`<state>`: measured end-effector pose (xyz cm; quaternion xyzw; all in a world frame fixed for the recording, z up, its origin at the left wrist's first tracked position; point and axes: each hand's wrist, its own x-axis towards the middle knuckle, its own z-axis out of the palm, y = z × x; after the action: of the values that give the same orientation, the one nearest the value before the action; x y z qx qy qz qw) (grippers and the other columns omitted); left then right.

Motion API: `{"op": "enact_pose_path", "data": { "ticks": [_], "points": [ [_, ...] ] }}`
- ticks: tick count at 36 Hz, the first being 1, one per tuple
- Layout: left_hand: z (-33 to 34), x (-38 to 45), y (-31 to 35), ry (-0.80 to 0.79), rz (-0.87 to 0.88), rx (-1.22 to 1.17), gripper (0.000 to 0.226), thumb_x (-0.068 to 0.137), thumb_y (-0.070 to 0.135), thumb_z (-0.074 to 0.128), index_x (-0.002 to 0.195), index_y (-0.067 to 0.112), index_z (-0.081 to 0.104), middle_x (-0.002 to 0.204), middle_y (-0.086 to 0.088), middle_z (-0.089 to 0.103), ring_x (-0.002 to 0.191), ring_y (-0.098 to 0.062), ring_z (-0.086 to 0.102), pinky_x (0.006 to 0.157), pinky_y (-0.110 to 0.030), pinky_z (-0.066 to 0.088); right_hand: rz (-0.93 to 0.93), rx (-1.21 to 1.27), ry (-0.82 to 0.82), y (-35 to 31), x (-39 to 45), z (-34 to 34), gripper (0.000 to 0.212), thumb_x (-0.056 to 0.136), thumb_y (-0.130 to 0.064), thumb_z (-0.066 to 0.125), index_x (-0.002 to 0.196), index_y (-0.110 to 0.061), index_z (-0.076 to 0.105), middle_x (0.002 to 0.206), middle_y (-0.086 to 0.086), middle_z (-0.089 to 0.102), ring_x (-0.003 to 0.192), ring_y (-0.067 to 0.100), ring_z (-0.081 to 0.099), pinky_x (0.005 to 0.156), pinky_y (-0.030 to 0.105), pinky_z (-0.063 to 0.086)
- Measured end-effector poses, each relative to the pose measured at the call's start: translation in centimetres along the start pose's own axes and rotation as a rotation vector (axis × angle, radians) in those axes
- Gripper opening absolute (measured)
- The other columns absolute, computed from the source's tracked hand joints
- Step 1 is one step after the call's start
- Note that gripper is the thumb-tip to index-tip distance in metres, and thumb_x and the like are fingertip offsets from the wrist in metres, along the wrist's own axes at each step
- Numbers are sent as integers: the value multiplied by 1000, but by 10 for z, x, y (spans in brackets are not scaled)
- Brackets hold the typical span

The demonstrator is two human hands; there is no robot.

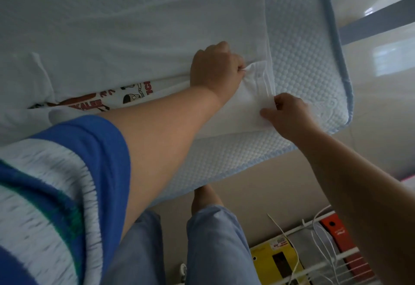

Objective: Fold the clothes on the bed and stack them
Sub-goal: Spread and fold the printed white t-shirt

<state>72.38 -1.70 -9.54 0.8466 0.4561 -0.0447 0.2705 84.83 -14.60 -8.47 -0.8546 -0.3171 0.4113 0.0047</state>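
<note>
Head view: a white fabric garment [157, 44] lies spread flat on the white quilted mattress with pale blue piping [303, 44], near its corner. The left hand [215, 69] has its fingers curled, pinching a bunched edge of the cloth, while the right hand [289, 114] pinches the nearer corner between thumb and fingers. Judged purpose: both grips tension that edge for a straight fold; a cartoon-printed white garment [125, 98] peeks out beneath.
</note>
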Motion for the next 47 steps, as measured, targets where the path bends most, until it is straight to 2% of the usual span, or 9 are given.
{"op": "enact_pose_path", "data": {
  "ticks": [3,5,8,13,18,27,35,42,47],
  "points": [
    [0,-2,5,-22,-78,-79,24,92,36,48,102,28,68,109,-2,62,101,-28,58,74,-29,35,-124,-81,258,-12,-14,5,40,81,-28,60,118,-19,47,110,-3,52,99,16,47,84,31,39],
    [0,-4,10,-24,-99,-130,25,93,35,46,103,29,68,110,0,63,102,-26,59,73,-29,35,-347,-88,387,-26,-22,10,44,81,-23,59,122,-14,46,117,4,50,107,19,43,89,29,33],
    [-2,-11,13,-26,-107,-240,27,92,28,47,110,29,66,115,0,64,105,-24,58,80,-31,41,-494,-106,291,-38,-21,22,35,83,-16,56,117,-8,51,112,9,54,103,24,48,86,27,34],
    [-24,-48,-25,83,-142,-360,29,87,13,50,110,20,67,106,-7,64,100,-23,60,84,-33,46,-346,-211,204,-44,-5,21,32,87,-15,54,117,-4,59,123,19,50,114,35,42,99,37,29],
    [-53,-107,-123,147,-250,-175,27,82,6,53,102,10,70,101,-15,65,96,-31,59,85,-36,44,-387,-224,196,-70,-20,25,33,88,-21,54,119,-10,58,128,12,49,120,32,41,100,40,34],
    [-84,-149,-245,-211,-228,226,39,77,42,57,106,19,69,105,-13,66,100,-32,59,88,-39,37,-616,-228,91,-134,-31,78,36,88,-23,55,122,-13,54,126,7,46,99,29,58,81,34,43],
    [-96,-162,-266,115,-131,112,30,75,33,59,82,7,72,76,-20,63,77,-39,60,70,-41,38,-424,-296,135,-149,-25,86,46,86,-32,57,128,-19,47,133,8,36,100,40,54,87,41,43],
    [-63,-164,-279,262,-310,125,21,80,25,55,92,12,68,101,-16,57,100,-34,50,78,-37,31,-361,-297,252,-148,-31,99,41,86,-20,49,126,-18,45,132,9,36,100,38,53,85,42,41],
    [-53,-155,-281,301,-371,96,24,80,35,54,95,21,67,99,-10,59,101,-31,51,82,-37,30,-418,-337,302,-154,-29,99,36,87,-28,55,121,-15,52,130,11,41,110,33,49,90,39,38]
  ]
}}
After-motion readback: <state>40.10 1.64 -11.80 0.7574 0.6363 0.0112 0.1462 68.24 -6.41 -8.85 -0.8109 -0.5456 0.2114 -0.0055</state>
